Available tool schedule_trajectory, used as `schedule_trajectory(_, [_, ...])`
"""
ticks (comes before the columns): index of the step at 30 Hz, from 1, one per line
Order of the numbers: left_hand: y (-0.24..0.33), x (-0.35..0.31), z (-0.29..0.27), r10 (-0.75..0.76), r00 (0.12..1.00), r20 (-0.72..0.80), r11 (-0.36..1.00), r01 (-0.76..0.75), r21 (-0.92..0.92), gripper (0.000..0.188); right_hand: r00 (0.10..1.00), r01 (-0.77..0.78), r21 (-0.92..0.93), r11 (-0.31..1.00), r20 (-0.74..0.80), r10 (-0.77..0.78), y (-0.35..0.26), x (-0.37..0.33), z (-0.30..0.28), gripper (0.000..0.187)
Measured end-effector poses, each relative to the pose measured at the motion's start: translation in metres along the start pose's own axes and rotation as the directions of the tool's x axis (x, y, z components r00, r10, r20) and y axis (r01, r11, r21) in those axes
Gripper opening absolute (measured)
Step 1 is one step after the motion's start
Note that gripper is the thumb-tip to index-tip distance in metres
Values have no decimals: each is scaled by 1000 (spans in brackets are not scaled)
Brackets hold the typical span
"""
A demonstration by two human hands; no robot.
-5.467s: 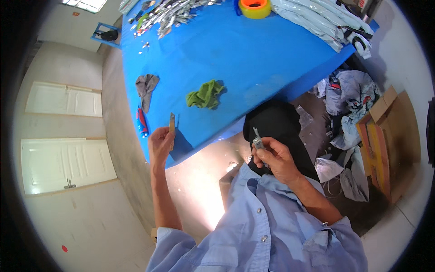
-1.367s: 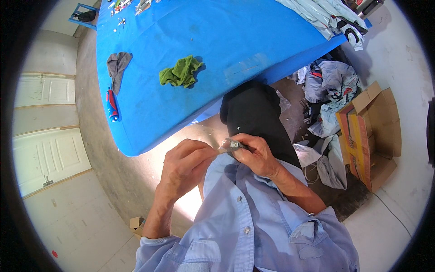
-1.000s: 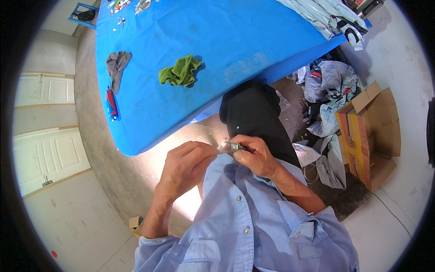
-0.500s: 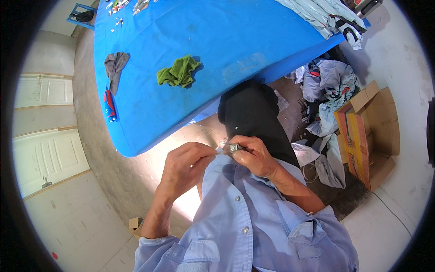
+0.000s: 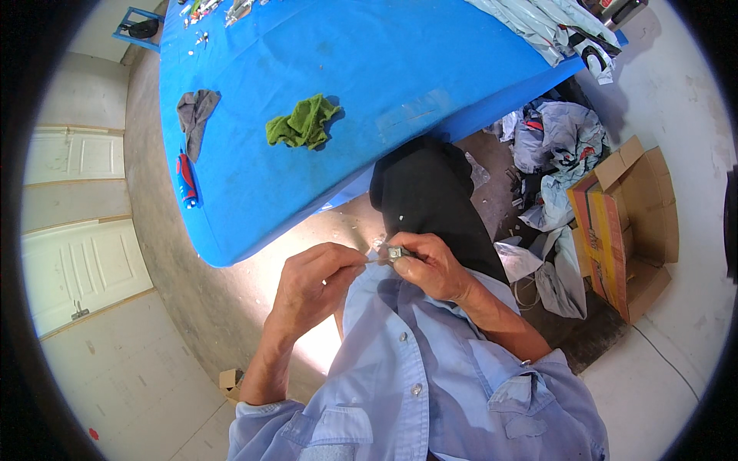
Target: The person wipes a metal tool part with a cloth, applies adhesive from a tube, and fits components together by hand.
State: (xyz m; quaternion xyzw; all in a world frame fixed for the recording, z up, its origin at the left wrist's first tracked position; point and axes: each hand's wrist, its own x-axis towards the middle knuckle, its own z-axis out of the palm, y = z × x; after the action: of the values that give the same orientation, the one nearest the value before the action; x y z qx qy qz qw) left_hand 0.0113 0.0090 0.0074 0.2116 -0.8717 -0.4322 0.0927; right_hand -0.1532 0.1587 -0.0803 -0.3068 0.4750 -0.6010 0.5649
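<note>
Above my lap, in front of the light blue shirt, my two hands meet. My right hand (image 5: 432,266) is closed round a small metal tool (image 5: 396,253) with a dark handle; its exact kind is too small to tell. Thumb and forefinger of my left hand (image 5: 317,280) pinch a thin light-coloured strip (image 5: 373,262), which runs across to the tool's metal end. A clear, shiny bit (image 5: 378,243) shows just above that end. The fingers partly hide both pieces.
On the blue-covered table (image 5: 254,192) lie a green cloth (image 5: 302,123), a grey cloth (image 5: 196,119), a red-and-blue tool (image 5: 186,180) and several small items at the far left. Crumpled plastic bags (image 5: 565,146) and an open cardboard box (image 5: 611,246) stand on the right.
Both hands stay almost in place. The metal tool's end has shifted or turned very slightly in my right hand; the grip on both pieces is the same.
</note>
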Motion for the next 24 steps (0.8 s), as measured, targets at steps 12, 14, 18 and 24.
schedule_trajectory(12, [2, -4, 2, -113, 994, 12, 992, 113, -62, 9, 983, 180, -216, 960, 1, -184, 6, 2, 1, 10])
schedule_trajectory(14, [2, -4, 4, -118, 993, 3, 988, 118, -95, 9, 983, 180, -223, 958, -1, -185, 5, 3, 1, 11])
schedule_trajectory(18, [-4, -7, 7, -122, 993, -4, 982, 120, -147, 7, 985, 165, -215, 963, -4, -170, 3, 3, 1, 13])
schedule_trajectory(24, [-5, -8, 7, -142, 990, -1, 975, 139, -175, 7, 988, 148, -196, 969, -14, -154, -2, 3, 3, 16])
